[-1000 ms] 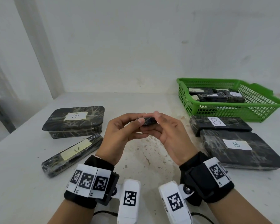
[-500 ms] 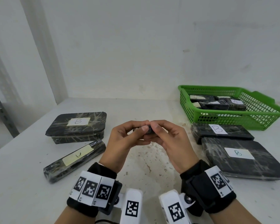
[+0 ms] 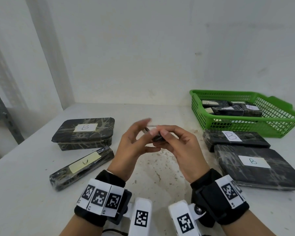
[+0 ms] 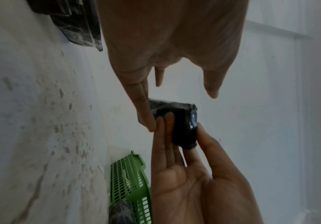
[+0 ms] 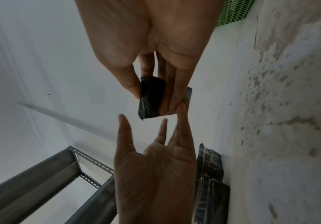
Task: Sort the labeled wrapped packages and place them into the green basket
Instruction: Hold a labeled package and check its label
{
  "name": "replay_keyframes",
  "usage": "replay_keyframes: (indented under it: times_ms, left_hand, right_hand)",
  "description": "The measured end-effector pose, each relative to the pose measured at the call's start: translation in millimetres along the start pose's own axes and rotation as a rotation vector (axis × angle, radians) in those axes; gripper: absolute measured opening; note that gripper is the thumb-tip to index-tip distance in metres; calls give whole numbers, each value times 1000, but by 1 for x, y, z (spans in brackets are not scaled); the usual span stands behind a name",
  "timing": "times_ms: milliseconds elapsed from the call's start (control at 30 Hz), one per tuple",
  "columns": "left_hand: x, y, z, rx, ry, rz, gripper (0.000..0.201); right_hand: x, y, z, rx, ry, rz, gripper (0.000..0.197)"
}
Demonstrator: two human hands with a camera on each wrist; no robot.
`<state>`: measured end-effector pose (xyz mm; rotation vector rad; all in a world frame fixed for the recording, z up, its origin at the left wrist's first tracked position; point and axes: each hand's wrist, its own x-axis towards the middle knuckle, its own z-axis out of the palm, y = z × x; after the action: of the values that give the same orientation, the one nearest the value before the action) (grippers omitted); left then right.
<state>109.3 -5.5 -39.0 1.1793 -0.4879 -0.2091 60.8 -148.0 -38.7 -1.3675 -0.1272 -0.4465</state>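
A small black wrapped package is held above the table's middle. My right hand pinches it between thumb and fingers, as the right wrist view shows. My left hand is open with its fingers spread; one fingertip still touches the package. Its label is not visible. The green basket stands at the back right with several labeled packages inside.
A B-labeled box and a long package with a yellow label lie to the left. Two flat B packages lie in front of the basket. A grey metal rack stands off the table's left.
Both hands held the small package before. The left hand's fingers have opened and spread away from it, and the right hand alone grips it now.
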Motion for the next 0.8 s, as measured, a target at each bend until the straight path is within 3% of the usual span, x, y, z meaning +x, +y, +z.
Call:
replay_keyframes:
  times_ms: [67,167,267,367,500,667,800]
  left_hand:
    - [3,0,-4,-22,66,-46,86]
    - [7,-2,-10,-61,137,-106,97]
    - [10,-5,-15,-120,139,-100,87]
    - [11,-6,-18,-54,117,-59,80]
    - [8,-7,-17,75,22,-4,57]
    - [7,-6,-14,136,-74,16,46]
    - [3,1,-9,103,-122,-31,39]
  right_hand:
    - [1,-1,0,-2,-19,20,17]
    - [1,-2,-2,16,-78,77,35]
    - [1,-1,-2,-51,-102,138,52]
    - [1,1,-2,-173,-63,173,47]
    - [4,-1,-9,-310,17,61,44]
    - [5,-5,-9,-171,0,24,21]
    - [5,-1,-9,-136,-4,16,23]
